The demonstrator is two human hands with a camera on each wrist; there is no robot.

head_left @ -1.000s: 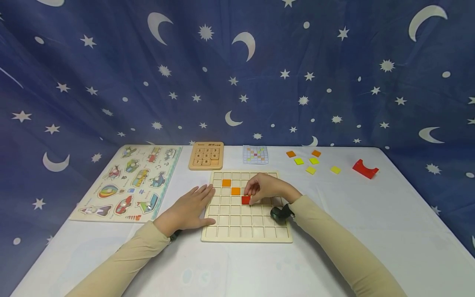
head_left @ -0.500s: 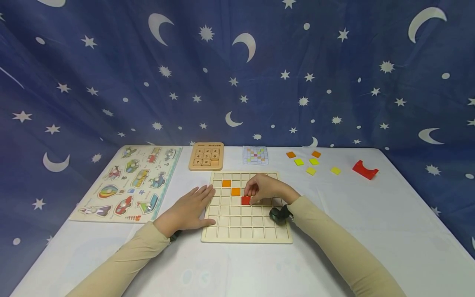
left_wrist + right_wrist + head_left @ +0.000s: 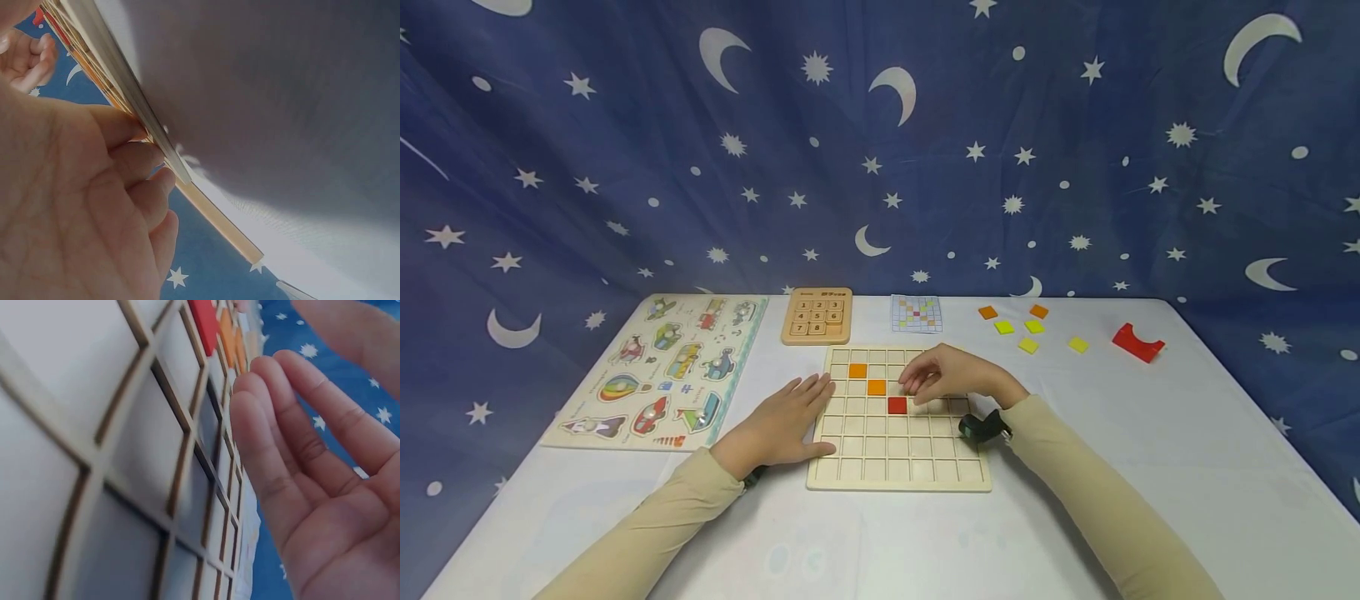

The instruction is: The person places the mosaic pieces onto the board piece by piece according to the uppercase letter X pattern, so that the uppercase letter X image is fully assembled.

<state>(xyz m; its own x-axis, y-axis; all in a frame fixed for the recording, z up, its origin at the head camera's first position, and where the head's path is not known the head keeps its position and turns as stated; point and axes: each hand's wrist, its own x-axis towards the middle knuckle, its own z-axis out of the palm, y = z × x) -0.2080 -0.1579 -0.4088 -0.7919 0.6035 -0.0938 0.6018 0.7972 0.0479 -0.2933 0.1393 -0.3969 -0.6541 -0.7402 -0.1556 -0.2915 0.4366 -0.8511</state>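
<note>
Star-and-moon cloth [image 3: 955,200] backs a white-covered desk [image 3: 1225,500] bearing a wooden grid board [image 3: 898,471]. On the board, a red tile [image 3: 897,406] occupies one cell, in diagonal line with two orange tiles [image 3: 877,387]. The right hand [image 3: 951,372] is above the board, near the red tile, fingers loosely bent, gripping nothing. The left hand [image 3: 778,421], fingers extended, ungrasping, touches the board's left edge. Beyond the board's far edge lie a number puzzle [image 3: 817,317] and pattern card [image 3: 916,314].
</note>
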